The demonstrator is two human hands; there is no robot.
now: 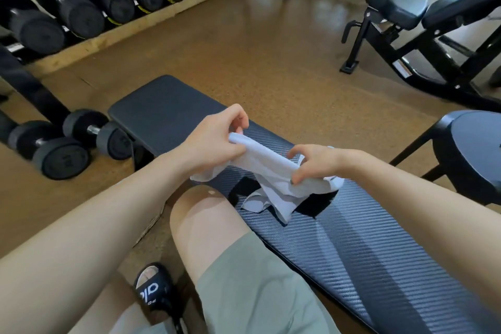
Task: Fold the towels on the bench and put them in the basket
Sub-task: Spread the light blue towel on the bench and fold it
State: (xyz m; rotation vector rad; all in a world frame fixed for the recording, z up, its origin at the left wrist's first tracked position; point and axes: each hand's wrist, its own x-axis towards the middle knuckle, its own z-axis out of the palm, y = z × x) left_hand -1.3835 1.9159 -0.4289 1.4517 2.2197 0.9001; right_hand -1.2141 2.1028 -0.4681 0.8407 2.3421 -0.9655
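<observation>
**White towel held over the bench**

Hanging crumpled between both hands, the white towel (273,179), its lower folds trailing onto the black ribbed bench (366,247). Pinching the far corner with curled fingers and thumb, the left hand (214,141). Gripping the near bunched edge, fingers curled over the cloth, the right hand (317,161). Lying on the floor to the left, two dumbbells (70,141); standing at right, a stool (471,144).
</observation>
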